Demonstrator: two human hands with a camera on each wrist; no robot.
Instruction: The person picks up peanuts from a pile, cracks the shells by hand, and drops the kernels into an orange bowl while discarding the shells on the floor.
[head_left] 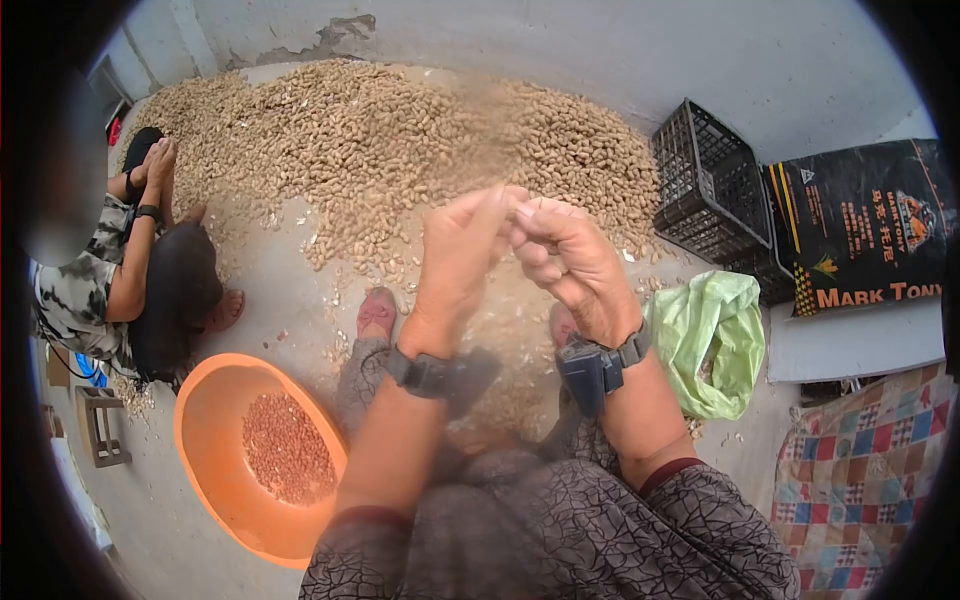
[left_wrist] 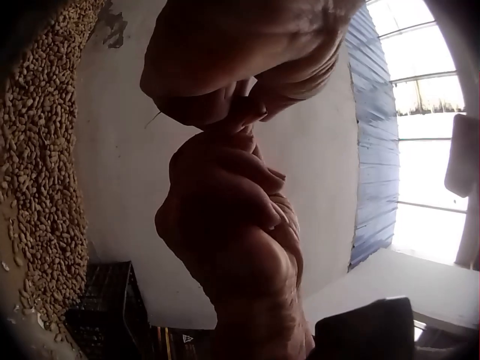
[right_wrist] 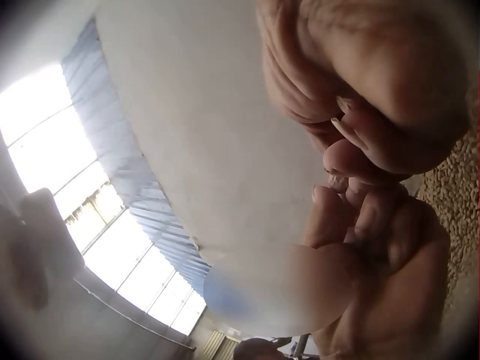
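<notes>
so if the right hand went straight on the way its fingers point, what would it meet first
Most likely the left hand, since the fingers of the right hand meet its own. Past it, the peanut heap seems in line, though depth is unclear.

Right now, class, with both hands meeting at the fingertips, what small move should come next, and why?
Probably ease the fingertips slightly apart to open the small pale piece, perhaps a peanut shell: the left hand and right hand meet around it, the orange basin holds reddish peanut kernels, and unshelled peanuts lie heaped ahead.
</notes>
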